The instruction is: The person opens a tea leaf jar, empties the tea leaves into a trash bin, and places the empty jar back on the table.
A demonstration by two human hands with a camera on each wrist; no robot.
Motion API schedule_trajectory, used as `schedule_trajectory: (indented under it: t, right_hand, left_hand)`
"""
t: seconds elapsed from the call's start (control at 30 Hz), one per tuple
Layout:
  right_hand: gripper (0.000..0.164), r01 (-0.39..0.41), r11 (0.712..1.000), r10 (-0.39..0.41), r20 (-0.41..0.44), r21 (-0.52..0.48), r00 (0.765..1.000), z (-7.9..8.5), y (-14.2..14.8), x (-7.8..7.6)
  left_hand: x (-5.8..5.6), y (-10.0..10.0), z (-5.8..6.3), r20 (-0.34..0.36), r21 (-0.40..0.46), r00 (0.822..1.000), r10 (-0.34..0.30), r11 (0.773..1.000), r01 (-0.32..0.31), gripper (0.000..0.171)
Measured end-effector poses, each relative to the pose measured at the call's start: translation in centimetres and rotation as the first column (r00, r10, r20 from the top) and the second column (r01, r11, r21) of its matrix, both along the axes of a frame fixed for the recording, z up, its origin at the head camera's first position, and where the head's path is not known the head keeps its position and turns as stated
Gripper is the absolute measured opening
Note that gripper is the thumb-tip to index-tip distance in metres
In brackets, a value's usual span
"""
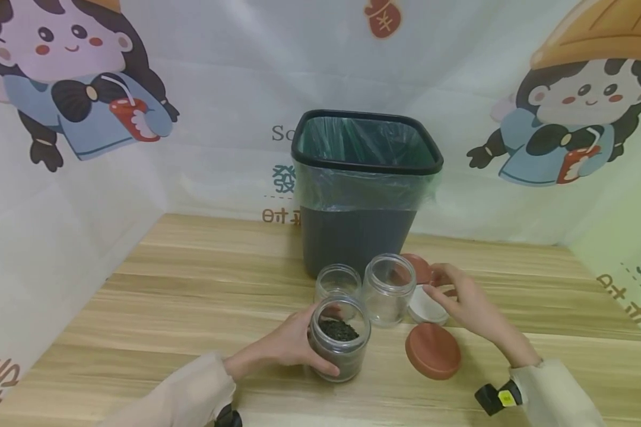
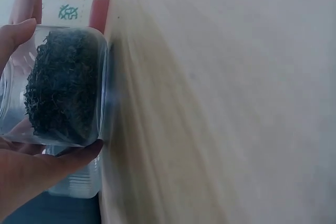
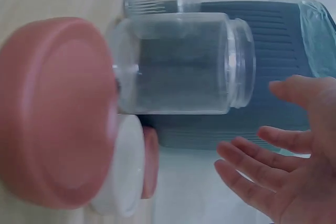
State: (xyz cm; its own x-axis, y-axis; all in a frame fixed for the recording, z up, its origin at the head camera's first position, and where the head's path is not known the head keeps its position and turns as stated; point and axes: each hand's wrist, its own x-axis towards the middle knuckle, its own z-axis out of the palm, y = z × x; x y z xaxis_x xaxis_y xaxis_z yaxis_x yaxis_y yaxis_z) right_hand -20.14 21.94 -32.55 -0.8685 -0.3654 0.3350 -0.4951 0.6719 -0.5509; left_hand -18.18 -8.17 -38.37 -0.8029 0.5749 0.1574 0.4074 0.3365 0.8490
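My left hand [image 1: 291, 344] grips a clear jar [image 1: 347, 363] by its side, thumb in front. Dark dried leaves [image 2: 63, 87] show through its wall in the left wrist view; its mouth is uncovered. My right hand [image 1: 472, 305] hovers with loosely bent fingers over a white lid [image 1: 428, 307], holding nothing. Just left of that hand stands an open glass jar [image 3: 181, 66] with nothing in it. Another open jar [image 1: 338, 277] stands behind the gripped one. A red lid [image 1: 434, 351] lies in front of the white lid, and another red lid [image 1: 418, 267] lies behind it.
A dark bin [image 1: 358, 237] with a clear plastic liner stands behind the jars at the back of the wooden table [image 1: 208, 267]. White printed sheets [image 1: 219, 89] with cartoon figures close off the back and sides.
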Motion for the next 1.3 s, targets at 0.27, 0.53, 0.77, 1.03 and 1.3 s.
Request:
schedule_trajectory:
  t: [0.27,0.53,0.77,1.03,1.3]
  right_hand:
    - [0.036,0.092,0.988,-0.09,0.019,-0.123,0.996,3.2,-0.4,-1.8]
    - [0.05,0.15,0.962,-0.131,0.098,-0.229,0.987,7.5,-0.7,-4.1]
    - [0.058,0.217,0.94,-0.178,0.163,-0.262,0.97,9.3,0.0,-8.1]
    - [0.073,0.235,0.932,-0.169,0.242,-0.276,0.955,11.2,0.7,-11.9]
    - [0.081,0.262,0.959,-0.212,0.339,-0.108,0.917,14.9,-2.7,-9.2]
  left_hand:
    - [-0.1,-2.5,1.8,0.027,0.059,0.998,0.06,0.996,-0.061,0.088]
    - [-1.2,-5.3,5.3,0.012,0.18,0.983,0.181,0.967,-0.18,0.09]
    - [-2.7,-7.3,9.5,-0.003,0.206,0.948,0.317,0.928,-0.31,0.087]
    - [-4.2,-8.5,14.7,-0.059,0.188,0.895,0.442,0.885,-0.425,0.083]
    - [-6.1,-8.2,19.3,-0.101,0.142,0.852,0.514,0.855,-0.499,0.089]
